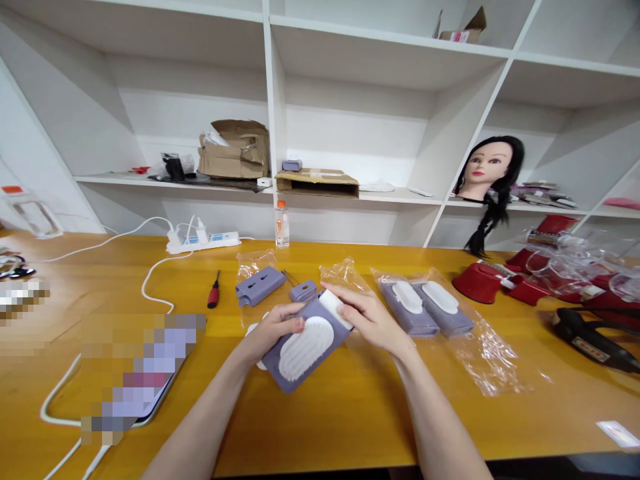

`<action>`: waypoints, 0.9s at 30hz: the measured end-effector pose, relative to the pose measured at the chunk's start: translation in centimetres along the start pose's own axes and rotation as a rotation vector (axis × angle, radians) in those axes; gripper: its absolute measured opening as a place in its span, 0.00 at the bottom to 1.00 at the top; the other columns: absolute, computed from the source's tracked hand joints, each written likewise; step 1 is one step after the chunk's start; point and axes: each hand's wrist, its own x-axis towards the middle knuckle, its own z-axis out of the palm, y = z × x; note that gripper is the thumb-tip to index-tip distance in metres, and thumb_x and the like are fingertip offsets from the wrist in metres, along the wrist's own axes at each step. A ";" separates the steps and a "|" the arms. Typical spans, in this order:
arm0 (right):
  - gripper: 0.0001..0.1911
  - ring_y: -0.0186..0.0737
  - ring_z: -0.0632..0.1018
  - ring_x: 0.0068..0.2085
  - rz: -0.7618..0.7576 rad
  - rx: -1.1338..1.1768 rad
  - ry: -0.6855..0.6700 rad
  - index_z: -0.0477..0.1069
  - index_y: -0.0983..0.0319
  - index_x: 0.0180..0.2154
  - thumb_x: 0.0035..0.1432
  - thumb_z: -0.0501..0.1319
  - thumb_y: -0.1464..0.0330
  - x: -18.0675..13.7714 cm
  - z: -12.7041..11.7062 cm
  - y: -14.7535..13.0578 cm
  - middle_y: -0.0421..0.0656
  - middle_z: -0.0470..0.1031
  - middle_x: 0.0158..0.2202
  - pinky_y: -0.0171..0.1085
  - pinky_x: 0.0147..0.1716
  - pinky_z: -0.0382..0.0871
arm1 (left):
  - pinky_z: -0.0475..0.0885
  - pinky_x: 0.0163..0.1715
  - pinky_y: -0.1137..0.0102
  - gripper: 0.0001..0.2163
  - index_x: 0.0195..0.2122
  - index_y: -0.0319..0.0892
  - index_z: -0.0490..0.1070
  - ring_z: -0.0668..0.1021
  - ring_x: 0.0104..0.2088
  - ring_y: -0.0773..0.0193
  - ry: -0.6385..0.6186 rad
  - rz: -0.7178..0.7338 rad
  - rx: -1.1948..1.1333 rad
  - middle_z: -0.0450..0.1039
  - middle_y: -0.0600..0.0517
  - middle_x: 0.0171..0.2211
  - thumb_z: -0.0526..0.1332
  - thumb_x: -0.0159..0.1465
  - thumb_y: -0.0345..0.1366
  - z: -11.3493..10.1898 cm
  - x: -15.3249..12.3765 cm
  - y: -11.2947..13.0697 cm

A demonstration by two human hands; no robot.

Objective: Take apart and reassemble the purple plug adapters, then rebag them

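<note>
My left hand (273, 330) is closed around a purple-grey plastic case (306, 350) with a white ridged oval panel, held tilted above the table. At its upper end sits a white block-like end piece (334, 308); my right hand (373, 320) grips there, with fingers over the top and the thumb on the near side. Just beyond lie a flat purple part (261, 285) with dark slots, on clear plastic, and a small purple end part (303, 291) beside a thin spring (290, 277). Some white piece (253, 329) is partly hidden behind my left hand.
Two similar cases (407, 310) lie on clear bags to the right. A red-handled screwdriver (213, 295), a phone-like device (155, 373) with cables and a power strip (205, 243) are left. A black tool (590, 340), red parts (477, 283) and a mannequin head (487, 167) are right.
</note>
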 end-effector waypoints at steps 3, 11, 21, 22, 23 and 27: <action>0.21 0.41 0.74 0.41 0.058 0.075 0.051 0.64 0.57 0.53 0.62 0.45 0.61 0.4 0.4 0.7 0.43 0.75 0.39 0.40 0.44 0.64 | 0.57 0.24 0.75 0.16 0.34 0.38 0.73 0.66 0.24 0.68 0.024 -0.007 -0.051 0.67 0.53 0.24 0.62 0.51 0.46 -0.1 0.1 -0.1; 0.21 0.45 0.75 0.36 0.670 -0.558 0.212 0.70 0.65 0.41 0.59 0.47 0.58 0.7 -0.6 6.3 0.51 0.74 0.32 0.40 0.35 0.65 | 0.60 0.25 0.75 0.15 0.34 0.38 0.72 0.69 0.24 0.67 0.149 -0.047 -0.139 0.70 0.53 0.24 0.63 0.50 0.45 0.1 0.6 -0.7; 0.20 0.47 0.75 0.38 0.693 -0.575 0.267 0.66 0.64 0.48 0.55 0.51 0.64 0.8 0.0 7.4 0.52 0.74 0.36 0.41 0.36 0.65 | 0.62 0.29 0.73 0.16 0.34 0.38 0.73 0.71 0.28 0.64 0.220 -0.072 -0.050 0.73 0.51 0.28 0.62 0.52 0.46 0.1 0.9 -0.9; 0.22 0.45 0.74 0.37 0.603 -0.493 0.360 0.63 0.62 0.51 0.55 0.51 0.65 0.8 -0.5 7.0 0.49 0.74 0.36 0.40 0.35 0.65 | 0.62 0.29 0.73 0.16 0.34 0.38 0.73 0.71 0.29 0.63 0.209 -0.075 -0.036 0.73 0.51 0.28 0.62 0.52 0.46 0.1 0.9 -0.9; 0.23 0.43 0.74 0.35 0.497 -0.355 0.418 0.61 0.61 0.53 0.54 0.51 0.66 0.7 -1.0 6.5 0.46 0.73 0.36 0.39 0.33 0.66 | 0.62 0.29 0.73 0.15 0.33 0.38 0.73 0.71 0.29 0.63 0.197 -0.075 -0.026 0.73 0.51 0.27 0.62 0.52 0.46 0.2 1.0 -0.8; 0.25 0.35 0.72 0.28 0.210 0.140 0.229 0.63 0.56 0.52 0.51 0.51 0.70 0.7 -0.8 4.5 0.41 0.74 0.36 0.35 0.27 0.67 | 0.61 0.29 0.73 0.14 0.32 0.38 0.74 0.70 0.28 0.64 0.148 -0.068 -0.031 0.72 0.52 0.26 0.63 0.51 0.44 0.3 1.0 -0.8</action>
